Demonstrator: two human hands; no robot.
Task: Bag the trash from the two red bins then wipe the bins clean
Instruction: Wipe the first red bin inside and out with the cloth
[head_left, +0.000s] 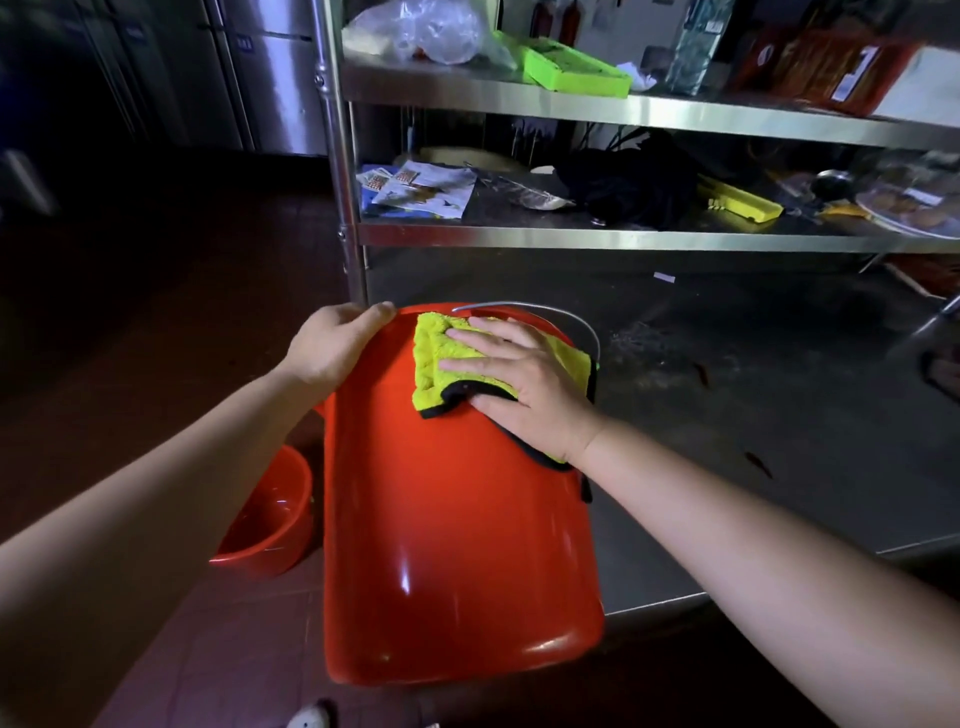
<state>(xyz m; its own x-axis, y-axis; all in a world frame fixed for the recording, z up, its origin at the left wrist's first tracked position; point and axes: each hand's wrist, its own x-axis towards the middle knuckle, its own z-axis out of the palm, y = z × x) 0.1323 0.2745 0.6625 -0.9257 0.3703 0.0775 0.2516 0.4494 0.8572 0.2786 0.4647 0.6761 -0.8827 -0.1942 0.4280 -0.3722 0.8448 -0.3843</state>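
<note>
Setting: a dim kitchen with a stainless steel shelf rack (623, 109) above a steel worktable (753, 415). A large red bin (457, 545) lies on its side over the table's near edge, wire handle (566, 317) at the far end. The left hand (332, 348) grips the bin's far rim. The right hand (524, 384) lies flat, fingers spread, pressing a yellow-green microfiber cloth (441, 358) onto the bin wall. A second red bin (270, 519) sits lower left on the floor.

Steel shelving (623, 240), green tray (574, 70) on top shelf, papers (418, 188), black cloth (631, 189), yellow tool (740, 200) below
</note>
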